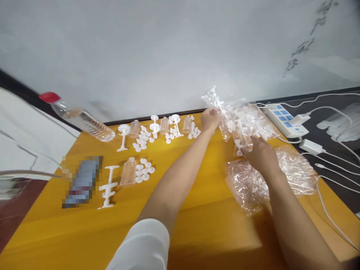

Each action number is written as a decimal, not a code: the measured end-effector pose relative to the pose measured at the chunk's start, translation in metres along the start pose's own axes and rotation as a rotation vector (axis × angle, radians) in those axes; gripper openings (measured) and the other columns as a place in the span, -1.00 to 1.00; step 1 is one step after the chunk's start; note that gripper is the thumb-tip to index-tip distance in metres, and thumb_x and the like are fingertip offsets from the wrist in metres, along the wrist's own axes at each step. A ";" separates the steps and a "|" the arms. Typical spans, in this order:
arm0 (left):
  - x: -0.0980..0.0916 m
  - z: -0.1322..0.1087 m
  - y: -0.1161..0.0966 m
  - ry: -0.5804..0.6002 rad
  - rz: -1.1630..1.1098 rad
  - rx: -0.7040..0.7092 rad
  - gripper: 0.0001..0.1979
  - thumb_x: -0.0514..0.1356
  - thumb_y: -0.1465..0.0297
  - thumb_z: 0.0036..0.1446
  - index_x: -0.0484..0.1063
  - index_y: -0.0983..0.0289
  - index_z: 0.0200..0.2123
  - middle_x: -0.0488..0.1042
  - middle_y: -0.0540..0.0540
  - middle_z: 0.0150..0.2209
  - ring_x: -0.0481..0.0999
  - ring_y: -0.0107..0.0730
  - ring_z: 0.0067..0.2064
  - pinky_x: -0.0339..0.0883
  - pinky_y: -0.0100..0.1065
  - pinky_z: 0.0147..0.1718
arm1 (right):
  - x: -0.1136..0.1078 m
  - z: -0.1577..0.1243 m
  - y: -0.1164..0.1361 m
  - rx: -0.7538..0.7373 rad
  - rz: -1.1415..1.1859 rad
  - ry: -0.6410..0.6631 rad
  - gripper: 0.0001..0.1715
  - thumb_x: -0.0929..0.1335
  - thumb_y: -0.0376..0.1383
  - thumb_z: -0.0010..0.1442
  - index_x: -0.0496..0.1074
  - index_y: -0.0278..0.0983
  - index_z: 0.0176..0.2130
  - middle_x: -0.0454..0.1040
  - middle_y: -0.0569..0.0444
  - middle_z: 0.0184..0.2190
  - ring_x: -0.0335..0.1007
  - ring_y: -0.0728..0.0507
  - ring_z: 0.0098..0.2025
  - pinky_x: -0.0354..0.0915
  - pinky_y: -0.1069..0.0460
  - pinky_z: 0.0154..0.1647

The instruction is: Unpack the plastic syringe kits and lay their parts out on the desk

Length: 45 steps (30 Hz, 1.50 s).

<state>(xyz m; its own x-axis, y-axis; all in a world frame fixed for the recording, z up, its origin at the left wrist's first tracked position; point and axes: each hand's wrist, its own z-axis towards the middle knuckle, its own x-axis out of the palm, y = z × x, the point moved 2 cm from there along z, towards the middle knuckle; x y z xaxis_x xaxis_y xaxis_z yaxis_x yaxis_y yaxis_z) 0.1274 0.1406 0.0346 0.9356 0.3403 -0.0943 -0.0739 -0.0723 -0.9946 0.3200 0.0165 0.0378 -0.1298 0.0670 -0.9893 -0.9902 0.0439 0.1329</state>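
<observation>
My left hand (209, 120) is closed on the upper edge of a clear plastic bag (239, 120) full of small white and clear plastic parts, at the far right of the yellow table (197, 225). My right hand (260, 152) reaches into the lower side of that bag, its fingers curled among the parts; what they grip is hidden. A second clear bag (292, 172) lies flat under my right wrist.
Rows of white stemmed pieces (108, 185), small clear bottles (128, 171) and white caps (144, 170) lie at left and along the back edge. A water bottle with a red cap (81, 119) leans at far left. A power strip (287, 120) and cables sit right.
</observation>
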 end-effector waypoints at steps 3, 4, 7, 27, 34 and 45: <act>-0.015 -0.001 -0.014 -0.010 -0.053 0.033 -0.82 0.20 0.38 0.36 0.55 0.27 -0.05 0.62 0.14 -0.11 0.60 -0.33 -0.17 0.46 -0.35 -0.16 | -0.001 -0.001 0.001 0.002 0.000 -0.001 -0.39 0.34 -0.14 0.32 0.39 -0.44 0.22 0.50 -0.33 0.06 0.49 -0.37 0.04 0.36 -0.15 -0.01; -0.021 -0.002 -0.018 -0.008 -0.065 0.044 -0.81 0.18 0.38 0.38 0.53 0.27 -0.03 0.61 0.15 -0.09 0.60 -0.36 -0.21 0.47 -0.37 -0.19 | -0.001 -0.001 0.001 0.004 0.001 0.000 -0.40 0.35 -0.15 0.32 0.39 -0.46 0.21 0.51 -0.33 0.06 0.49 -0.37 0.03 0.36 -0.14 -0.01; -0.043 -0.014 -0.034 0.030 -0.134 0.071 -0.82 0.13 0.41 0.42 0.50 0.30 -0.02 0.61 0.15 -0.10 0.58 -0.44 -0.30 0.47 -0.42 -0.31 | -0.002 0.001 0.001 0.015 0.014 0.012 -0.41 0.36 -0.15 0.31 0.41 -0.46 0.19 0.51 -0.32 0.06 0.49 -0.38 0.06 0.36 -0.14 0.00; -0.231 -0.243 0.028 0.118 -0.419 -0.305 -0.45 0.56 0.14 -0.08 0.52 0.24 -0.08 0.65 0.14 -0.07 0.68 -0.28 -0.22 0.61 -0.35 -0.38 | -0.006 -0.129 0.103 -0.390 1.276 0.880 -0.37 0.48 -0.02 0.25 0.44 -0.22 0.20 0.55 -0.05 0.09 0.52 -0.16 0.02 0.45 -0.08 0.06; -0.269 -0.228 0.005 0.106 -0.255 -0.165 -0.44 0.52 0.12 -0.01 0.57 0.24 0.01 0.66 0.13 -0.14 0.67 -0.34 -0.24 0.55 -0.45 -0.37 | -0.014 -0.125 0.091 -0.418 1.234 1.059 -0.32 0.54 -0.12 0.17 0.43 -0.16 0.22 0.52 0.01 0.10 0.48 -0.12 0.01 0.42 -0.02 0.05; -0.296 -0.257 -0.054 0.050 0.518 0.686 -0.85 0.40 0.42 0.19 0.67 0.16 -0.14 0.64 0.09 -0.12 0.62 -0.35 -0.12 0.53 -0.36 -0.16 | -0.036 -0.115 0.114 -0.650 1.004 1.001 -0.33 0.50 -0.19 0.15 0.43 -0.09 0.24 0.55 0.07 0.03 0.50 -0.12 -0.10 0.44 0.03 -0.12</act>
<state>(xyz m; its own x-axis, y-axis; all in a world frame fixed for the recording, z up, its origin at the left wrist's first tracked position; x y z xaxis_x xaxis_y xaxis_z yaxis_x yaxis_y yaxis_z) -0.0566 -0.1974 0.1269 0.7391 0.3780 -0.5575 -0.6730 0.3805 -0.6342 0.2060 -0.0960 0.0817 -0.4465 -0.8754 -0.1852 -0.2969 -0.0503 0.9536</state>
